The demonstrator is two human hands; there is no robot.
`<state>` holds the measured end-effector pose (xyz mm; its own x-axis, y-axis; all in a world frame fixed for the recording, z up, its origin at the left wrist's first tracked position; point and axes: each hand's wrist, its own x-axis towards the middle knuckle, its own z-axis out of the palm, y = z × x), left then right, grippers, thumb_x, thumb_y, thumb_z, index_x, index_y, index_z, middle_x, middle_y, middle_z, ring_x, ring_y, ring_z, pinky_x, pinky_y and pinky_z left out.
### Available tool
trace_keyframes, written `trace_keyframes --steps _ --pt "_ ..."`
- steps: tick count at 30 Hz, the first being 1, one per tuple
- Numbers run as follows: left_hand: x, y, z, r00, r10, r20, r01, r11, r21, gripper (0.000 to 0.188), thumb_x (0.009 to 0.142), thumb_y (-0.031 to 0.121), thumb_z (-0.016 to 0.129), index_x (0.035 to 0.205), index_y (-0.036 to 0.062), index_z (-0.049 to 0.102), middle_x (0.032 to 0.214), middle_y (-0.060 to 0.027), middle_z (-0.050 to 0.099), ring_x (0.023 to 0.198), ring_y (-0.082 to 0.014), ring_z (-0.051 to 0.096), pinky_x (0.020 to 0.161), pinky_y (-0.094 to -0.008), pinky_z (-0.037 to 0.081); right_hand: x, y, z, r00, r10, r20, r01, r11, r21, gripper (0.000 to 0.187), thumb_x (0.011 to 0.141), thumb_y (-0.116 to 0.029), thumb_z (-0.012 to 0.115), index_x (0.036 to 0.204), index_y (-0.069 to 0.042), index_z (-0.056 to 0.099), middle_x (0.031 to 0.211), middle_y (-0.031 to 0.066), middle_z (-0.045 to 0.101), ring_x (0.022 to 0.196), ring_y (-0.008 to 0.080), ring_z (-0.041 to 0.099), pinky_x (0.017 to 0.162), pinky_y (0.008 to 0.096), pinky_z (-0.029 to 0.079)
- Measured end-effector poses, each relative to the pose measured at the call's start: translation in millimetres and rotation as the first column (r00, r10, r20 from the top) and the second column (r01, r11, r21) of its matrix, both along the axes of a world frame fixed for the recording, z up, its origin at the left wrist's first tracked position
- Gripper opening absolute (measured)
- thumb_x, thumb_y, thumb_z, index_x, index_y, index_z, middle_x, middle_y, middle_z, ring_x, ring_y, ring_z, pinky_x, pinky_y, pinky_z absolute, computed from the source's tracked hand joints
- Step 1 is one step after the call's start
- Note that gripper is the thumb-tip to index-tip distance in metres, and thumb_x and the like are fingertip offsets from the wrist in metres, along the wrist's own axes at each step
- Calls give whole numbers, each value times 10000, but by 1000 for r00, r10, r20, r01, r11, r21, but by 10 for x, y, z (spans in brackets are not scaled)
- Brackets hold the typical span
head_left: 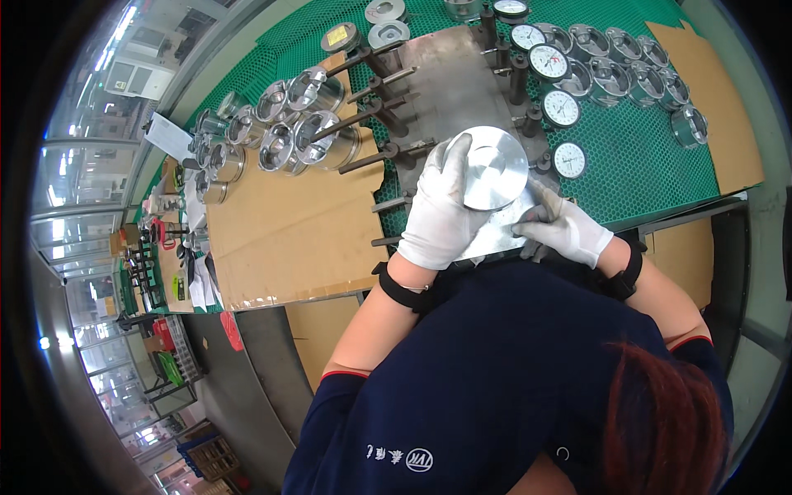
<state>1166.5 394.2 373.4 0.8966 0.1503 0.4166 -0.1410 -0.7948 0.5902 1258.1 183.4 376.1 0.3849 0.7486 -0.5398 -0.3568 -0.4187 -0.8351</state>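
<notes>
The shiny round metal piston (497, 169) is in front of me, over the near end of the metal plate (450, 91), and my left hand (440, 210) is clamped on its left edge. My right hand (569, 231) is curled just beside its lower right; I cannot tell whether it grips anything. I judge the piston stiff and fairly heavy, its smooth face slippery and easily scratched, so opposite edges should give the surest hold.

Wears a navy short-sleeved shirt (495, 363) with red sleeve edging (346, 374) and white printed emblem (419, 460); also white gloves (440, 213) and black wristbands (401, 290).
</notes>
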Motion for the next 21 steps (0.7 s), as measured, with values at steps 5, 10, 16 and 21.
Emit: trace_keyframes --steps 5,10,16,21 --pt "-11 -13 -11 1000 7 10 -7 1000 7 940 674 157 874 1460 16 378 1370 -273 506 1231 -476 512 1017 -518 464 -7 12 48 1000 9 -22 -10 999 -35 992 911 -176 717 1617 -13 40 1061 133 655 865 157 669 707 284 572" --pt "-14 -31 -32 1000 22 6 -22 1000 4 953 673 158 877 1466 16 368 1382 -264 507 1244 -467 507 1020 -516 465 -13 -17 -111 995 10 98 -10 1000 -9 997 899 -208 733 1615 4 72 1047 121 673 911 145 651 762 280 550" --pt "10 -73 -51 997 67 -45 -69 996 -60 985 632 193 910 1470 49 413 1392 -265 503 1249 -457 530 1034 -479 474 6 -25 -15 997 21 78 -17 999 -46 990 902 -224 731 1610 17 82 1094 135 672 907 155 665 808 264 548" --pt "-55 26 118 997 70 -31 -72 996 -47 666 708 164 807 1303 -14 567 1262 -222 617 1186 -339 617 981 -410 521 2 -100 15 995 -23 99 0 972 234 1006 859 -193 785 1603 2 136 1348 166 552 1214 210 560 1025 327 471"
